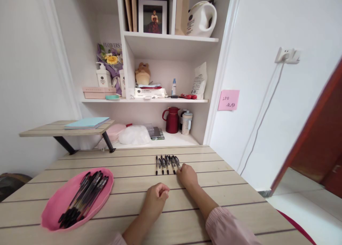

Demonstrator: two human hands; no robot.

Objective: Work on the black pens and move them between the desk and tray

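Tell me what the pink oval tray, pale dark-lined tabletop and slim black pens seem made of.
Pink oval tray: probably plastic, soft sheen; smooth, evenly coloured thin wall.
Pale tabletop: wood or wood-look laminate, fairly matte; faint grain fits either.
Slim black pens: likely plastic, glossy; small highlights show.

White walls (262, 31) and open shelves (171, 47) behind a plank-patterned counter (227, 195)
A small stand (42, 129) on black legs (107, 141) sits at left; a socket (286, 55) with a cord (258, 131) marks the wall at right, and a reddish-brown door frame (304, 136) borders pale, glossy floor (294, 209) under soft light.
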